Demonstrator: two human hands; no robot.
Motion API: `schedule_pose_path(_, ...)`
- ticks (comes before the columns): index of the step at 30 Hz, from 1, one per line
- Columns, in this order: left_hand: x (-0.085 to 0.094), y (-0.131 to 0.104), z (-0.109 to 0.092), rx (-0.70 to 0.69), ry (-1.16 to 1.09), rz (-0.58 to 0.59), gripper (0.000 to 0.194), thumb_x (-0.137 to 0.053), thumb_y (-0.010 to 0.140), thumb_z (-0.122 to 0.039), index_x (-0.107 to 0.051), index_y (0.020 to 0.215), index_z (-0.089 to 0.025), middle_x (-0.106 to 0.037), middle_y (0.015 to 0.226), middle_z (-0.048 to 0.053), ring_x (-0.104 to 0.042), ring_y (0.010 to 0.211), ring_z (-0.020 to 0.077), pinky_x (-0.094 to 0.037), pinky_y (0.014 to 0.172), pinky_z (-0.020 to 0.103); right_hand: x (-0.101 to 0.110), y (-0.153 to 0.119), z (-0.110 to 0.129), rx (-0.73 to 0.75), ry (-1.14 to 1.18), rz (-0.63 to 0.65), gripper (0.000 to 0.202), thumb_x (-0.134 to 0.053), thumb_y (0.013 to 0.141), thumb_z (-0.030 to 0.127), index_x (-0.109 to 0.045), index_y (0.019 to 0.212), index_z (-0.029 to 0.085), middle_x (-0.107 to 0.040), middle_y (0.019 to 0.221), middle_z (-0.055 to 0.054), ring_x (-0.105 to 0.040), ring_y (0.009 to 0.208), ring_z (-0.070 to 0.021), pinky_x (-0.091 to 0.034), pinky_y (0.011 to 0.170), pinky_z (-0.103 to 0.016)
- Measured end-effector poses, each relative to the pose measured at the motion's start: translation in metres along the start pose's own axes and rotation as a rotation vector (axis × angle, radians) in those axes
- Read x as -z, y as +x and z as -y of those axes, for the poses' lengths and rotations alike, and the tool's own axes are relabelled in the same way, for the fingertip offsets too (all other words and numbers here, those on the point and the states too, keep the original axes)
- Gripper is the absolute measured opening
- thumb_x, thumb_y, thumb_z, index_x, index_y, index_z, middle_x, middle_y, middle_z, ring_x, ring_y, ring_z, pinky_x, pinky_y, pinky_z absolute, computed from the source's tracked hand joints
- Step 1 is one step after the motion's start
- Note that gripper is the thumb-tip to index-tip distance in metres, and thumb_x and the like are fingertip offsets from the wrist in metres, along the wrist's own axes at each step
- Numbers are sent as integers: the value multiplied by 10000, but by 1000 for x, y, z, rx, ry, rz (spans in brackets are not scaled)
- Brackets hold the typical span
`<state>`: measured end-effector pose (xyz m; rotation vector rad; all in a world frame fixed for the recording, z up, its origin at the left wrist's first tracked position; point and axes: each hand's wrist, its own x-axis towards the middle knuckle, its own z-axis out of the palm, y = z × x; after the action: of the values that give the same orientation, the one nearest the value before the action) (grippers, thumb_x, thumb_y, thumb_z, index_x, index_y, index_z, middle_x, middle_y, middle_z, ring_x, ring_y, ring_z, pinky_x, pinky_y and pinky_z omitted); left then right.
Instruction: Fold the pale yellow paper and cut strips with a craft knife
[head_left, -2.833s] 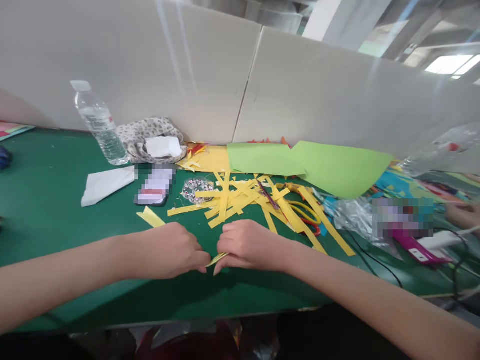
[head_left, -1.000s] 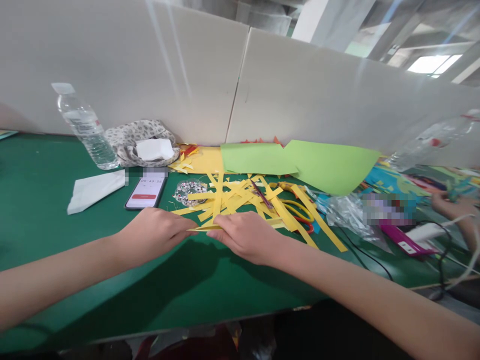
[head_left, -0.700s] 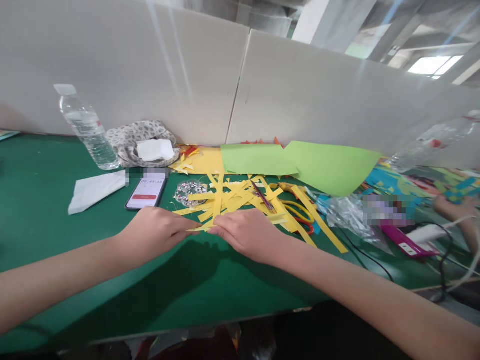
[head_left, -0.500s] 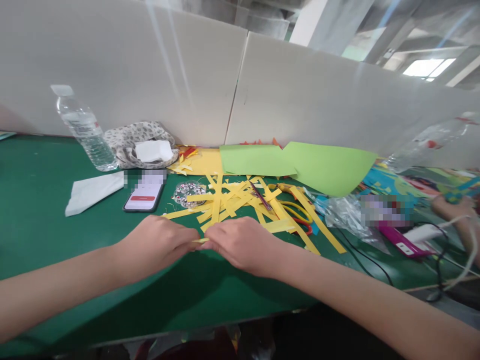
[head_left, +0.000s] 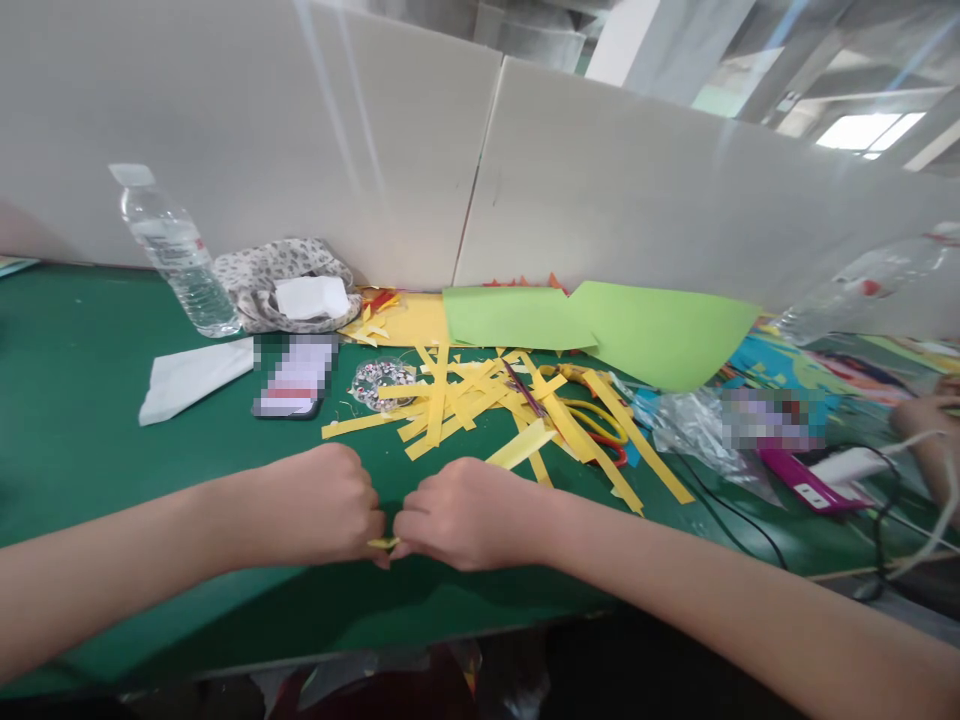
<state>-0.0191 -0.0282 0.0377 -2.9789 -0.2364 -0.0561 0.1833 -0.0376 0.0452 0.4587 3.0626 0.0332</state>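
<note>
Both hands low over the near edge of the green table (head_left: 90, 400). Left hand (head_left: 322, 505) and right hand (head_left: 457, 512) meet knuckle to knuckle, fingers curled together and pinched on a small yellow paper strip (head_left: 382, 543); only a sliver of it shows between the fingertips, so whether it is folded cannot be told. Just beyond the hands, a loose heap of yellow strips (head_left: 465, 400) sprawls across the table, one broader piece (head_left: 521, 445) lying nearest the right hand. Yellow-and-red scissors (head_left: 600, 428) sit half buried under the heap's right side. Behind it, green paper sheets (head_left: 600, 325) rest against the white partition (head_left: 375, 150). Left of the heap: a small disc of beads or sequins (head_left: 381, 380), a phone (head_left: 292, 378), a folded white tissue (head_left: 195, 375), a water bottle (head_left: 176, 250), a patterned cloth pouch (head_left: 285, 275). Far right: crumpled clear plastic (head_left: 690, 425), a magenta tool with cable (head_left: 806, 480), and another person's hand (head_left: 926, 415) at the frame edge.
</note>
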Motion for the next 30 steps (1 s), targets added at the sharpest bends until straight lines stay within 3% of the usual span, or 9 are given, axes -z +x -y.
schedule_pose_path(2,1,1,2,30,15,-11,297,-524,882,-267,-560,598,-190,-588,506,-8,-501,431,133,-184,431,314,1,-2,-5,-32,7,-48,337,-352,950,370,-555,767,172,-599,654,6,-535,555,-119,-223,458,-247)
schedule_pose_path(5,5,3,0,39,-49,-5,254,-528,883,-257,-602,650,-191,-611,525,-5,-536,448,133,-215,436,315,2,-5,-9,-21,-5,-66,307,-370,944,337,-567,760,191,-573,621,22,-501,526,-109,-188,458,-250)
schedule_pose_path(13,2,5,-20,9,-230,29,234,-584,843,-300,-606,632,-201,-630,506,-10,-549,418,134,-218,413,321,0,-2,-4,118,-73,-73,299,-403,939,356,-582,755,203,-557,633,16,-477,549,-120,-180,468,-271)
schedule_pose_path(18,4,2,6,82,-193,72,267,-511,890,-315,-609,669,-200,-657,581,-16,-594,505,133,-248,449,292,7,-7,-16,-9,-39,-49,321,-382,950,339,-571,764,159,-607,686,-5,-529,595,-118,-250,492,-255)
schedule_pose_path(23,7,-7,34,281,-147,83,317,-404,937,-337,-598,729,-196,-642,608,-21,-589,540,127,-304,488,249,16,-19,-30,-236,-8,-39,242,-403,945,272,-587,869,133,-657,736,-41,-592,663,-135,-289,516,-248)
schedule_pose_path(27,5,-4,27,285,-94,-23,227,-445,914,-355,-611,940,-203,-673,737,10,-620,659,153,-363,546,243,11,-18,-28,-286,17,-49,246,-405,940,260,-581,815,141,-647,683,-26,-583,609,-124,-268,499,-249)
schedule_pose_path(30,5,2,14,266,-55,-50,206,-442,914,-294,-613,873,-187,-648,674,12,-599,600,157,-357,521,257,6,-15,-24,-248,-7,-65,259,-389,944,267,-575,814,142,-639,678,-23,-573,603,-124,-231,478,-255)
